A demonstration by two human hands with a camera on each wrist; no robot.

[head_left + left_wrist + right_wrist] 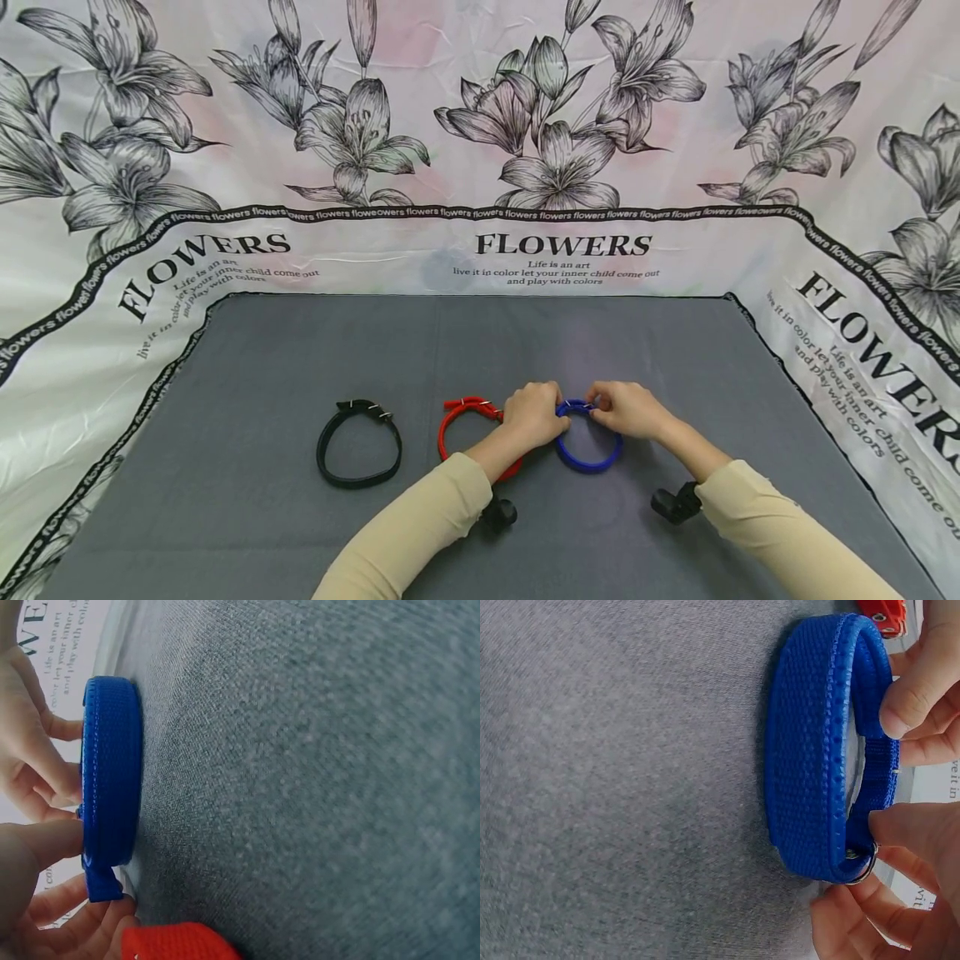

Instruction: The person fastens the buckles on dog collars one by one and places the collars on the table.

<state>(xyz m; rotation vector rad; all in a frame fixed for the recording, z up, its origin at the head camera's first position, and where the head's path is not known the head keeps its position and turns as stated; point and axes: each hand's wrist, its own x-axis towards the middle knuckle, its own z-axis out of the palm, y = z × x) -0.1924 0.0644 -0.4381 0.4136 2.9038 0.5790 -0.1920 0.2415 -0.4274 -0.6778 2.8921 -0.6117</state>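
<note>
The blue collar (587,454) lies looped near the middle of the grey mat (300,350), toward its near edge. It looks like light, limp webbing, best taken at the stiffer buckle end on its far side. There both hands meet: the left hand (534,414) and right hand (628,409) pinch it with curled fingers, forearms angled inward. A red collar (459,417) sits just left, a black collar (358,443) farther left.
</note>
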